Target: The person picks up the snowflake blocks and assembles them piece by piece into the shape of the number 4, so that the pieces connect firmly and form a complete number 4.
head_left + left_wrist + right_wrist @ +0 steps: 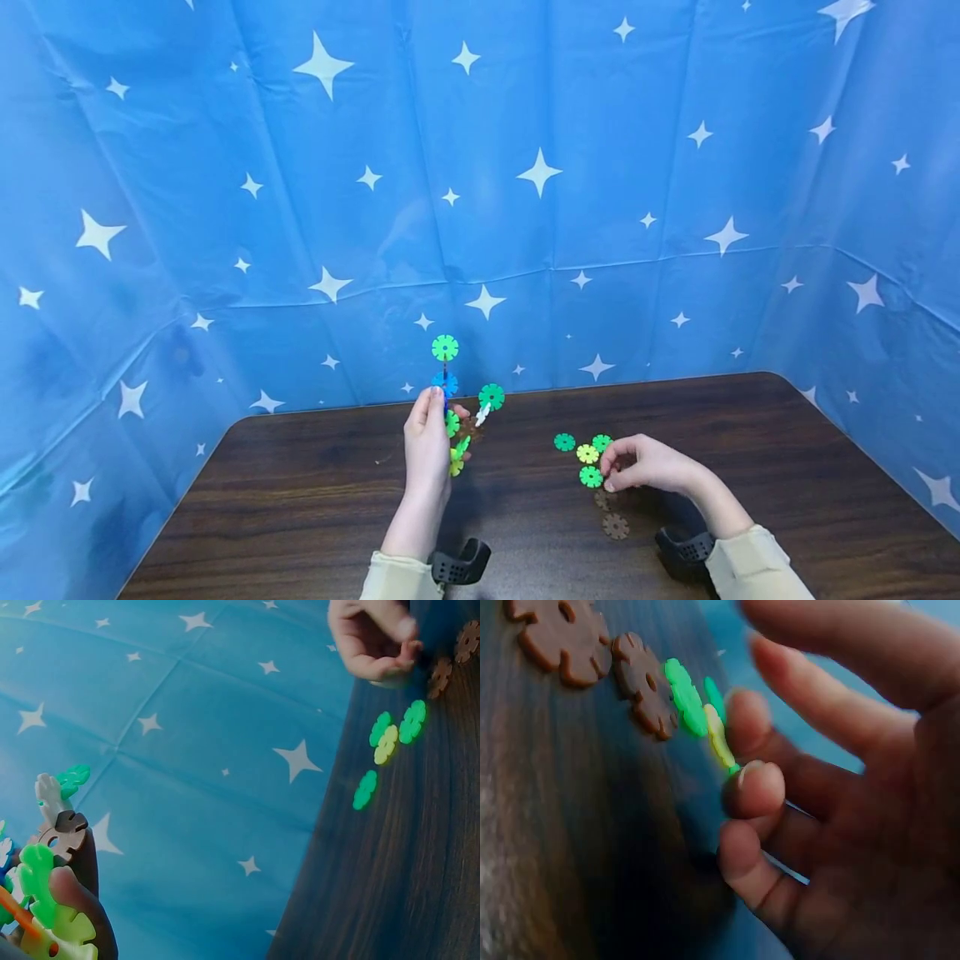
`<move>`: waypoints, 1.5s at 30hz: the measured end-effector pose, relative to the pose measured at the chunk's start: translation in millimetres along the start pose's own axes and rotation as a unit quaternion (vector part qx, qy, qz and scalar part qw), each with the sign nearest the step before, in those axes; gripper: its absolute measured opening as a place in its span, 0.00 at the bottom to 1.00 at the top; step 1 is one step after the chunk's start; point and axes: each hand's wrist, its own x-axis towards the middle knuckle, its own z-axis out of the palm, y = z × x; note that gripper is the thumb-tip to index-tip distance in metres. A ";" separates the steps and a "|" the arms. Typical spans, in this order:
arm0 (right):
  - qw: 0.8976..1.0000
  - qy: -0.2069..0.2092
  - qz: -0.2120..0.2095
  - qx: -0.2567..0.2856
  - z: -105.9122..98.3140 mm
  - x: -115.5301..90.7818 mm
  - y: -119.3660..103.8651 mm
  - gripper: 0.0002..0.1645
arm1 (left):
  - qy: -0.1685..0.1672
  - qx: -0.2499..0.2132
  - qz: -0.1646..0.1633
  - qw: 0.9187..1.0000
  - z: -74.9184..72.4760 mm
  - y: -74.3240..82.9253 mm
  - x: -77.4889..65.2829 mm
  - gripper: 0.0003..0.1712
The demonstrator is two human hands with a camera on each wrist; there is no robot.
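My left hand (427, 446) grips a built-up piece of notched plastic discs, raised over the table. A bright green disc (445, 347) tops it, with a blue disc (447, 383) just below. A white disc (483, 414) and a darker green disc (492, 397) branch off to the right. A brown disc (63, 838), a yellow disc (67, 934) and an orange one (19, 911) show in the left wrist view; fingers hide part of the piece. My right hand (652, 465) hovers beside loose discs, its fingers loosely bent, nothing visible between them.
Loose on the dark wooden table (300, 500) lie a yellow disc (587, 453), a green disc (591, 477) with other green ones around it, and two brown discs, one nearer me (616, 526). A blue star-patterned curtain (540, 225) hangs behind the table and along both sides.
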 end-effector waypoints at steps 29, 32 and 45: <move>0.985 -0.112 0.059 -0.119 22.3 0.7 -24.7 0.20 | 0.007 0.005 0.006 1.000 -0.9 -0.4 0.5 0.20; 0.985 -0.104 0.064 -0.124 23.2 0.4 -25.2 0.20 | 0.002 0.002 0.007 1.000 -0.5 -0.6 0.8 0.20; 0.988 -0.100 0.057 -0.101 21.5 0.3 -24.4 0.14 | 0.004 0.005 0.006 1.000 1.3 -0.2 1.1 0.20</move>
